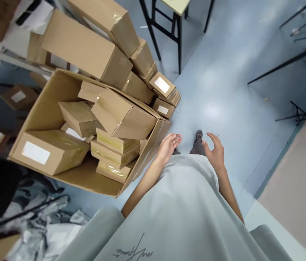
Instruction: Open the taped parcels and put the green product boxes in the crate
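My left hand [169,145] hovers in front of my body with its fingers half curled and nothing visible in them. It is nearest the side of a large open carton [154,154], apart from it or just overlapping in view. On the other side, my right hand [214,150] is held over the floor, thumb and fingers apart, holding nothing. Inside the large carton lie several taped cardboard boxes; a tilted box [125,114] tops a stack of flat boxes [114,154], and a box with a white label [51,150] rests at the near left.
Behind the carton, several closed boxes [87,47] are piled up. A black-legged stool [178,21] stands ahead on the blue floor [212,98]. More thin metal legs [299,114] show at right, by a pale wall [299,192]. Grey-white plastic bags [55,224] lie at lower left.
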Demonstrator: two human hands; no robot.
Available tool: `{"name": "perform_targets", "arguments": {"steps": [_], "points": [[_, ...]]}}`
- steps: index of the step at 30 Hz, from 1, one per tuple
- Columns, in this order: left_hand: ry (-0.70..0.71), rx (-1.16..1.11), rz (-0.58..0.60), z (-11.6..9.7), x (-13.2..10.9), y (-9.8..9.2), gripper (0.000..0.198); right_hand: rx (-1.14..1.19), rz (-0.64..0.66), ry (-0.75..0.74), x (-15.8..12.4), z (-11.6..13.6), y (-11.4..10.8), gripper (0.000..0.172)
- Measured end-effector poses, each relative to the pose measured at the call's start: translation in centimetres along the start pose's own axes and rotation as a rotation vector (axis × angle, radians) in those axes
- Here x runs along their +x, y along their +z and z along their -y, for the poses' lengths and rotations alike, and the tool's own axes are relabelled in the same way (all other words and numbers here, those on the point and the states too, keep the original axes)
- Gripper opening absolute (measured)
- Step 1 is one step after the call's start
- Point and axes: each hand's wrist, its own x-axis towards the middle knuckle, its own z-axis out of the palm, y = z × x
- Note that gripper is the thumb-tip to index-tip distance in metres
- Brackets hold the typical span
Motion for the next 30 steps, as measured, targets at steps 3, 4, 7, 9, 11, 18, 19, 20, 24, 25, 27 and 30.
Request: {"name": "perform_targets", "arguments": {"steps": [3,4,7,9,11,18,19,20,24,25,27,30], "points": [[0.073,-0.121,-0.112,0.1,2.4,3.4,0.021,-0.005,0.194,-0.101,8.4,-0.3,-1.6,0.045],[0.086,-0.163,-0.149,0.2,3.2,4.4,0.019,-0.008,0.263,-0.133,11.2,-0.4,-1.8,0.046],[0.101,-0.255,-0.224,0.0,5.8,6.9,0.017,-0.005,0.434,-0.199,19.3,-0.7,-0.9,0.054],[0.12,-0.293,-0.266,-0.7,8.0,7.7,0.023,0.009,0.514,-0.194,24.1,-1.1,1.0,0.061],[0.148,-0.322,-0.335,-1.8,10.8,7.7,0.029,0.037,0.581,-0.133,28.5,-1.7,3.8,0.069],[0.139,-0.336,-0.616,-7.0,25.3,3.6,0.041,0.103,0.713,0.125,41.2,-5.8,17.9,0.079],[0.136,-0.335,-0.643,-7.8,27.5,2.9,0.041,0.093,0.724,0.156,42.7,-6.5,20.2,0.079],[0.132,-0.339,-0.671,-8.5,29.7,2.2,0.042,0.083,0.733,0.191,44.2,-7.2,22.5,0.077],[0.09,-0.398,-0.767,-10.9,37.7,-0.9,0.046,0.079,0.782,0.26,49.7,-9.7,30.2,0.066],[0.082,-0.419,-0.777,-11.2,39.7,-1.7,0.048,0.087,0.801,0.25,51.1,-10.4,31.8,0.064],[0.075,-0.457,-0.78,-11.4,43.7,-3.6,0.052,0.091,0.841,0.224,54.1,-12.1,35.0,0.062],[0.039,-0.521,-0.775,-10.4,49.9,-6.6,0.055,0.047,0.857,0.233,57.9,-15.6,39.9,0.058]]}}
